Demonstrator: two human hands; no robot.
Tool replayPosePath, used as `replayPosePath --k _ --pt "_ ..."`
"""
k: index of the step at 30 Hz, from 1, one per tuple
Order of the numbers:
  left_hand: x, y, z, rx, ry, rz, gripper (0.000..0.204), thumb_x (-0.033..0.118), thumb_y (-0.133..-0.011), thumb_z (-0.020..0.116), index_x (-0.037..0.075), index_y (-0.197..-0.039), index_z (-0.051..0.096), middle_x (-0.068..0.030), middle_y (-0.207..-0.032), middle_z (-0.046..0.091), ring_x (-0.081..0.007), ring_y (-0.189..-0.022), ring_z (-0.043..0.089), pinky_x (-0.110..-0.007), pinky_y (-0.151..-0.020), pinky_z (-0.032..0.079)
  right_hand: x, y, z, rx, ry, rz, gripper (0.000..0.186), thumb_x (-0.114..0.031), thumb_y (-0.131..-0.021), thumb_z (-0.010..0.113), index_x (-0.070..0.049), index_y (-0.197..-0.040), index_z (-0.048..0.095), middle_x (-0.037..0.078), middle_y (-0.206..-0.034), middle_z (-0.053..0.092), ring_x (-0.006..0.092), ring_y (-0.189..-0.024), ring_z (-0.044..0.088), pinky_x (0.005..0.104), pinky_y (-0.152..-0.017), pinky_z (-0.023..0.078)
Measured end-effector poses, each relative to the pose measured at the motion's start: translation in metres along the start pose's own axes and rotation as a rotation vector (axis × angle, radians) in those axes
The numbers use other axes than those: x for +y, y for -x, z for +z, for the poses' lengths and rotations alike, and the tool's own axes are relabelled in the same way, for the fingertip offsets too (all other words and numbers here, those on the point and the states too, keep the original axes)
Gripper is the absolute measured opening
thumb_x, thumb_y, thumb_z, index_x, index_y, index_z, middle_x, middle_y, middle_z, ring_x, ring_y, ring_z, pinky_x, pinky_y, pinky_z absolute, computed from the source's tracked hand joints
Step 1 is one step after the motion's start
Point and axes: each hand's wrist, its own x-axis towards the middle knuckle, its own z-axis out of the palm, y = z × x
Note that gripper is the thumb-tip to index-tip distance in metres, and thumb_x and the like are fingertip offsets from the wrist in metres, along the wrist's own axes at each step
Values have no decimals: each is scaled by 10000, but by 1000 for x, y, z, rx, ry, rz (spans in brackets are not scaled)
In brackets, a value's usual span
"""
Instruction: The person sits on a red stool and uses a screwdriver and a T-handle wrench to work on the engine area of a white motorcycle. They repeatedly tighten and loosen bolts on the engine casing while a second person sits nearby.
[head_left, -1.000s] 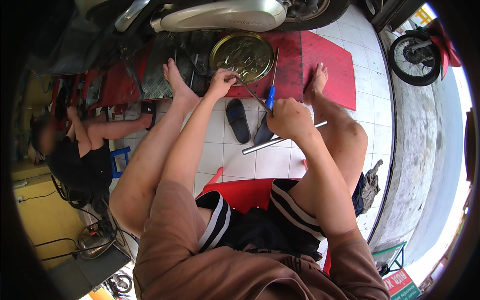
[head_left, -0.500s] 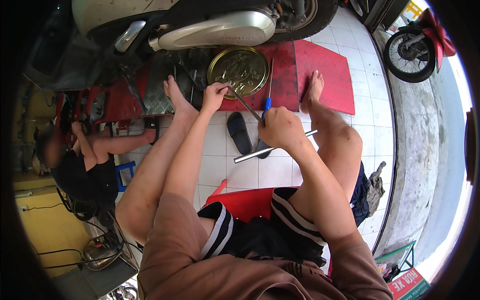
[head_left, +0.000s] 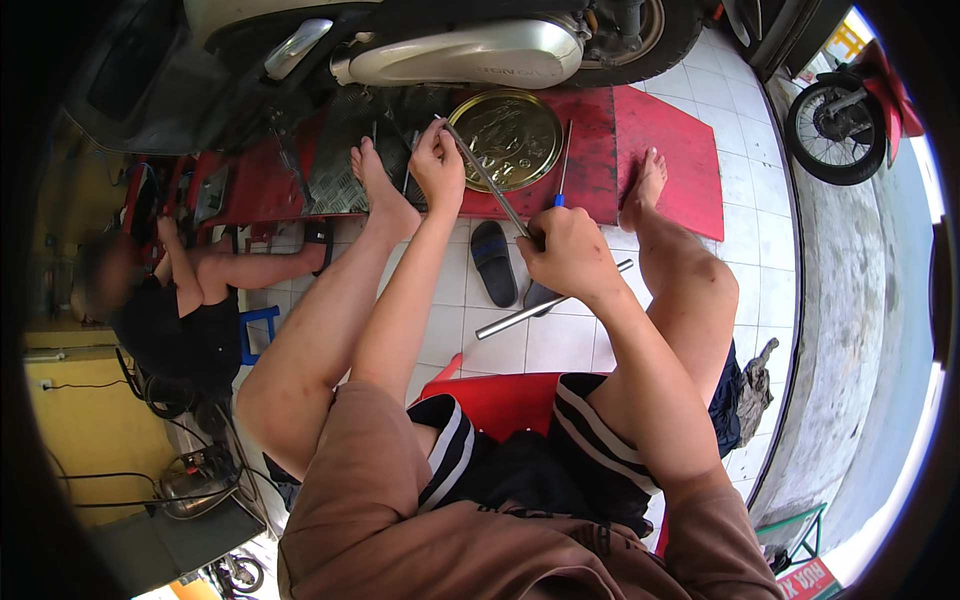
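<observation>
— Where did we have the thin metal rod (head_left: 487,180) at that point?

— Between both hands. Our left hand (head_left: 438,165) was closed around its far, upper end, and our right hand (head_left: 568,255) was fisted around the near end, together with the thicker silver tube (head_left: 552,298) that stuck out on both sides of the fist.

— What worried us?

— The rod was slim and spanned the gap unsupported. If we had pushed unevenly it could have bent or sprung out of the left grip, towards the brass-coloured round tray (head_left: 510,125) just beyond that hand.

— And underneath?

— The blue-handled screwdriver (head_left: 561,170) lay past the right knuckles, and the black sandal (head_left: 493,262) sat below the rod. A dropped tube would, we judged, have landed near our bare feet.
</observation>
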Motion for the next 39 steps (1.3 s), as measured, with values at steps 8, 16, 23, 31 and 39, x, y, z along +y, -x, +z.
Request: replayPosePath --k 8,16,23,31,39 --pt "65 -41 -7 93 53 172 228 22 -875 459 -28 -1027 622 -106 -947 589 -152 -780 605 -255 -692 479 -17 19 0 -29 -315 -46 205 -97 -807 643 58 -685 584 63 -496 486 84 -457 437 275 -443 331" --pt "58 -76 16 -45 146 226 370 10 -826 457 44 -1178 564 -153 -1048 555 -227 -739 614 -321 -649 512 -26 -7 13 42 -541 11 247 -130 -893 587 -12 -677 561 -14 -568 513 41 -498 424 215 -453 299" --pt "44 -86 28 -69 132 182 410 12 -796 466 93 -1186 563 -187 -975 513 -337 -921 529 -399 -835 449 -32 -20 34 52 -732 79 248 -211 -914 572 -15 -763 566 12 -612 518 52 -529 395 204 -493 280" --pt "49 -93 28 -115 84 123 406 35 -803 459 105 -1186 575 -199 -972 536 -336 -846 564 -392 -774 475 -33 -26 44 -81 -1126 59 223 -205 -940 531 0 -855 546 44 -627 506 88 -541 405 215 -503 292" --pt "39 -110 37 -280 328 -79 425 31 -781 452 48 -1188 575 -101 -708 581 -174 -631 578 -310 -609 479 -53 -28 46 -166 -1365 55 239 -238 -943 535 -6 -889 511 47 -627 492 102 -530 384 236 -496 291"
